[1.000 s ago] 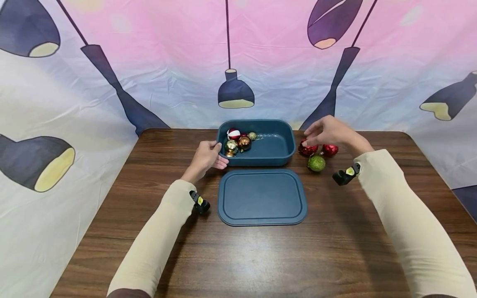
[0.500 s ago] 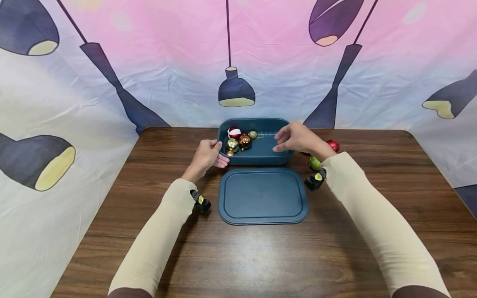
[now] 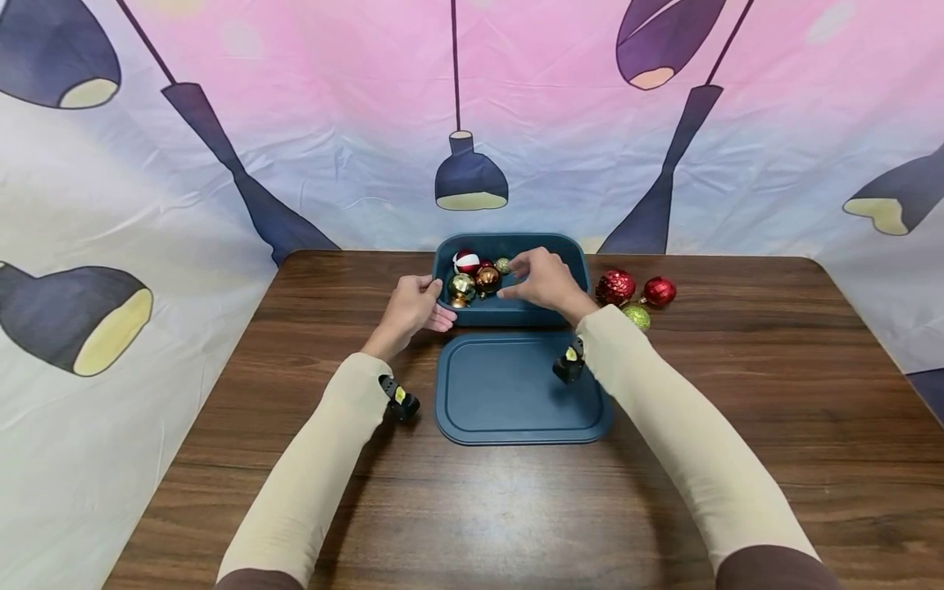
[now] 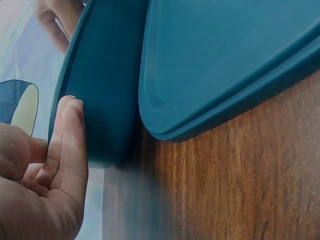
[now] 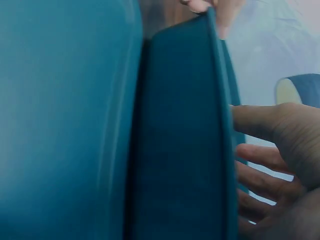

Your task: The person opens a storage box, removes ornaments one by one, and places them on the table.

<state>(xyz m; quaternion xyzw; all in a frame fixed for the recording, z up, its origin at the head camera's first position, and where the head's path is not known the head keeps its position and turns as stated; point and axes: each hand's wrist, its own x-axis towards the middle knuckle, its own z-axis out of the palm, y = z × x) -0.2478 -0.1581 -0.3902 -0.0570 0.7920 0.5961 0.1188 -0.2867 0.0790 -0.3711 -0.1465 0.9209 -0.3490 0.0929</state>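
Note:
A blue plastic box [image 3: 509, 318] stands at the back of the table, with several Christmas baubles in its left half. My left hand [image 3: 413, 311] grips the box's left end, thumb at the rim and fingers along the outer wall, as the left wrist view shows. Over the inside of the box is my right hand [image 3: 544, 283], thumb and fingers spread apart with nothing seen between them. Its fingertips point at a small glittery gold bauble [image 3: 503, 265] and a copper bauble [image 3: 487, 279]. A shiny gold bauble [image 3: 461, 287] and a red-and-white one [image 3: 466, 262] lie beside them.
The matching blue lid [image 3: 516, 393] lies flat in front of the box. Right of the box are a large red bauble [image 3: 615, 287], a smaller red bauble [image 3: 659, 291] and a green glitter bauble [image 3: 637, 316]. A printed cloth [image 3: 354, 164] hangs behind the table [image 3: 472, 516].
My right hand has moved left, from above the baubles beside the box to over the box's inside, near the baubles there. My left hand keeps its grip on the box.

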